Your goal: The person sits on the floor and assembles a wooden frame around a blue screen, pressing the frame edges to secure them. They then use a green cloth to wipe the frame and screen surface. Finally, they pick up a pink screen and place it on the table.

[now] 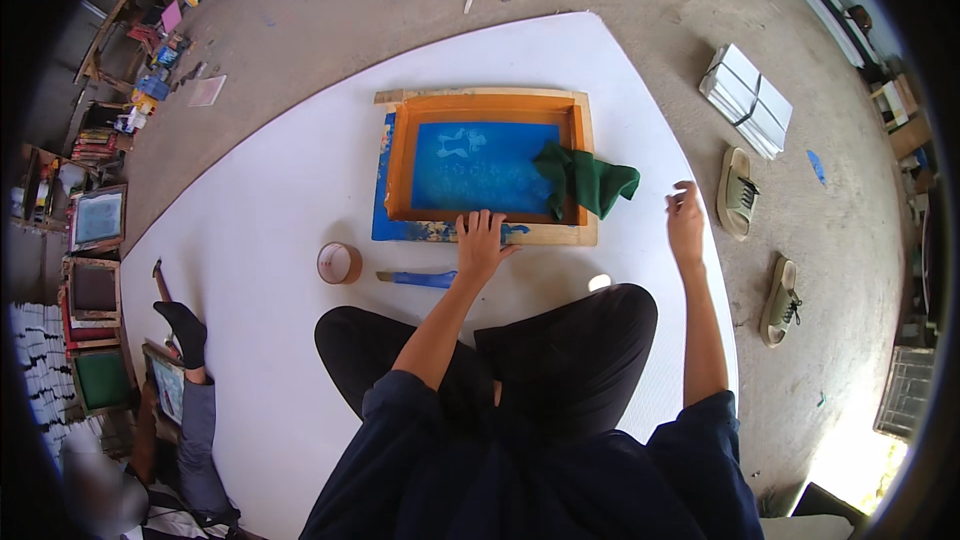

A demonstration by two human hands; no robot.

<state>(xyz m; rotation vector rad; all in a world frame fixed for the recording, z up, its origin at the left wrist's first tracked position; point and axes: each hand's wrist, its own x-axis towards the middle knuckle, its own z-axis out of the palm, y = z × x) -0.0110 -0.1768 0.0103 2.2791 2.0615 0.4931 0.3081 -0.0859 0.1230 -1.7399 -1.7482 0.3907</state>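
A wooden screen printing frame (540, 235) with blue mesh lies on the white sheet in front of my crossed legs. Pale figure and lettering marks show on its mesh (480, 165). My left hand (480, 245) grips the near rail, fingers over the wood and thumb to the right. A crumpled dark green cloth (600, 180) is draped across the right rail, partly on the mesh. My right hand (686, 225) hovers right of the cloth, apart from it, with its fingers loosely bent and apart and nothing visible in it.
A roll of brown tape (339, 263) and a blue-handled tool (420, 279) lie near the frame. Another person's socked foot (183, 332) is at left. Sandals (738, 195) and a strapped white stack (746, 100) stand on the floor at right. Several frames (97, 218) line the left.
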